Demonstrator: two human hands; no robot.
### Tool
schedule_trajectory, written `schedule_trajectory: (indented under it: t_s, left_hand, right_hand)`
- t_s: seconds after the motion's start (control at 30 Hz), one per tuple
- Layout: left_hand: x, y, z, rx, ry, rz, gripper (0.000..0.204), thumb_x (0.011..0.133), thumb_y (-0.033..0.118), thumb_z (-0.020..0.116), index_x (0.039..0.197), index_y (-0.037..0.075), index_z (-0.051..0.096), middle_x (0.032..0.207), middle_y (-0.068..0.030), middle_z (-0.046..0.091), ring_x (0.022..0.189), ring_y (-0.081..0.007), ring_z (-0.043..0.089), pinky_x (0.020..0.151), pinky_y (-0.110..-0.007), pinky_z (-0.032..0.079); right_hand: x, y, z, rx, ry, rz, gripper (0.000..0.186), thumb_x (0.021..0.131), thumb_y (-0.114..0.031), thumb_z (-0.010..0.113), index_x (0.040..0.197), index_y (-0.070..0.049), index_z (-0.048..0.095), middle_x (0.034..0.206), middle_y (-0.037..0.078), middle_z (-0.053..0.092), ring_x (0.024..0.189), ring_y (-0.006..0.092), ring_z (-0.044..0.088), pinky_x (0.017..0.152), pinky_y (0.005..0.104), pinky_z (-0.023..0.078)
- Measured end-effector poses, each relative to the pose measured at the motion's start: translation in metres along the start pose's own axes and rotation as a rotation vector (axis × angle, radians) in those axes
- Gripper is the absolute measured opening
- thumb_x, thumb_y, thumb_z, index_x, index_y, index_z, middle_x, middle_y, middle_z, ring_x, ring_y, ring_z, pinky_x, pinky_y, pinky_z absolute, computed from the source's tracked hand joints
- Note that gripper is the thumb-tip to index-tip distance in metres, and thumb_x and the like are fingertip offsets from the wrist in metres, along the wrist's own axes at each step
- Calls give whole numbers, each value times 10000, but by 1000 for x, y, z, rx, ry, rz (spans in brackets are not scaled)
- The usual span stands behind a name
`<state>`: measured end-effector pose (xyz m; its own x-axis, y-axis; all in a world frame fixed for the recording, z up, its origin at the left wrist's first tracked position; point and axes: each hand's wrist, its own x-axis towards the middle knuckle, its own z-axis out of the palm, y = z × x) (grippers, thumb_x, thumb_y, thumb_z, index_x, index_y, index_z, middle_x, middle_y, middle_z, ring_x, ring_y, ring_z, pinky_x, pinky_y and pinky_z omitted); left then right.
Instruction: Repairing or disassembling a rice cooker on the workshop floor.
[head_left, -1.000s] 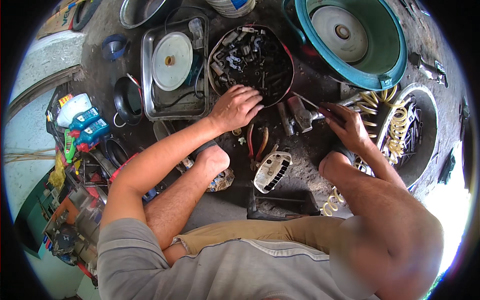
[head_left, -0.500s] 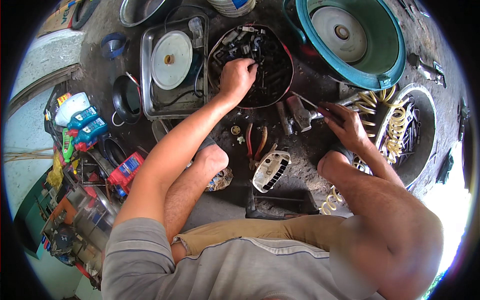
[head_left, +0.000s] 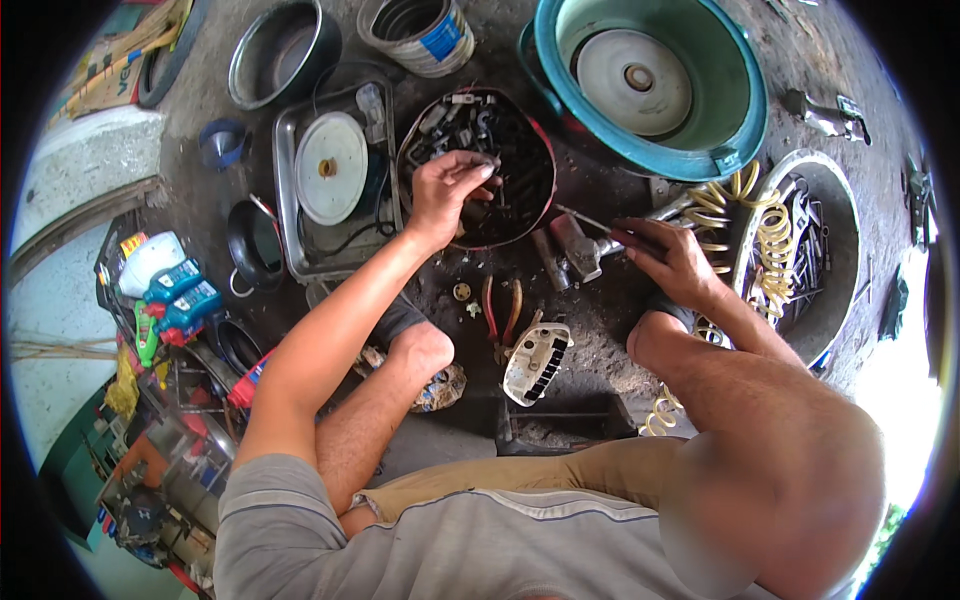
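My left hand (head_left: 448, 197) is over a round, red-rimmed container (head_left: 549, 160) of small dark metal parts (head_left: 480, 125). Its thumb and fingertips are pinched together; whatever lies between them is too small to make out. In my right hand (head_left: 675, 258) is a screwdriver (head_left: 583, 218), its thin shaft pointing left toward the container and its dark handle mostly covered by my fingers. A hammer head (head_left: 577, 250) lies on the floor beside the shaft. Between my legs are red-handled pliers (head_left: 500, 312) and a cream plastic housing (head_left: 538, 364) with a row of dark slots.
A teal tub (head_left: 748, 95) stands at the far right. Right of my right hand, a grey basin (head_left: 848, 230) holds tools and a coiled cream hose (head_left: 775, 245). A metal tray (head_left: 286, 200) with a round white lid (head_left: 331, 168) sits left of the parts container. Bottles (head_left: 180, 295) cluster at left.
My left hand has lifted back a little from the parts, its fingers now pinched together. My right hand still holds the screwdriver. The whole view has shifted slightly.
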<state>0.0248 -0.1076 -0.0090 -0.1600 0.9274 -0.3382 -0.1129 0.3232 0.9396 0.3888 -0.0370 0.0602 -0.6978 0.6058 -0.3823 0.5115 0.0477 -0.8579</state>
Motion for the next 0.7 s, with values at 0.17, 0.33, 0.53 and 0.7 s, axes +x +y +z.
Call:
schedule_trajectory:
  t_s: [0.17,0.33,0.53,0.7]
  left_hand:
    - [-5,36,5,-685,-103,-189,80,976,19,675,1031,46,727,1128,-145,780,1014,-251,771,852,-332,645]
    - [-13,60,22,-915,-107,-246,134,992,65,678,1104,93,745,1148,-76,776,1043,-195,752,875,-325,631]
    - [-10,82,52,-918,-174,-157,185,1041,92,671,1215,81,730,1174,-51,751,1068,-176,727,908,-314,618]
    - [-8,110,65,-802,-229,-34,160,1010,102,721,1167,80,743,1174,-60,749,1067,-200,733,885,-309,629]
  right_hand:
    - [-6,-24,-15,260,0,7,439,1020,-161,686,1408,34,625,1271,146,759,1136,184,717,1020,359,562]
    - [-5,-56,-36,341,43,-55,444,1031,-223,704,1397,21,643,1216,119,773,1119,145,693,988,321,549]
    - [-7,-69,-53,371,110,-165,435,1030,-227,704,1384,19,651,1210,118,765,1152,157,685,1023,338,538]
    - [-13,-71,-58,457,77,-239,418,1038,-163,690,1407,23,630,1268,122,739,1191,157,672,1068,342,526]
